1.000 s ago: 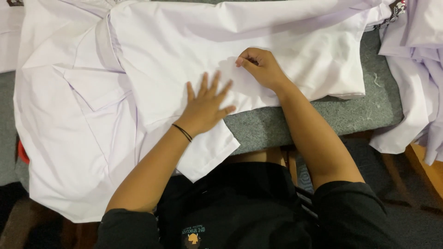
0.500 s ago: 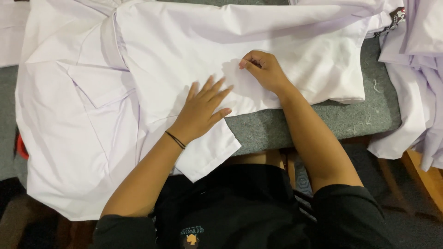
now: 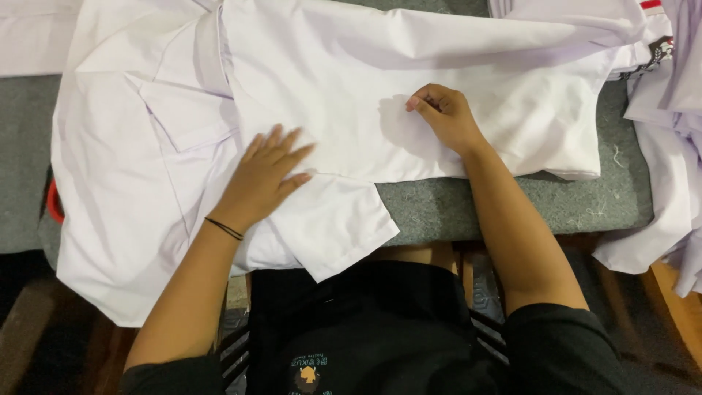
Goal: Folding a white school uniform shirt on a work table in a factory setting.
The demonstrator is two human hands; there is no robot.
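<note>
Head view shows a white shirt [image 3: 409, 88] spread across a grey padded table [image 3: 512, 205], its short sleeve [image 3: 333, 227] hanging over the near edge. Left hand [image 3: 259, 179] lies flat on the cloth, fingers spread and straight, a black band [image 3: 223, 228] at the wrist. Right hand [image 3: 446, 117] rests on the shirt's middle with fingers curled in, tips pinching the fabric. More white garments [image 3: 673, 146] lie piled at the right.

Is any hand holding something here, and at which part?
The right hand pinches the white shirt at a fold near its middle. The left hand only lies flat on it.
</note>
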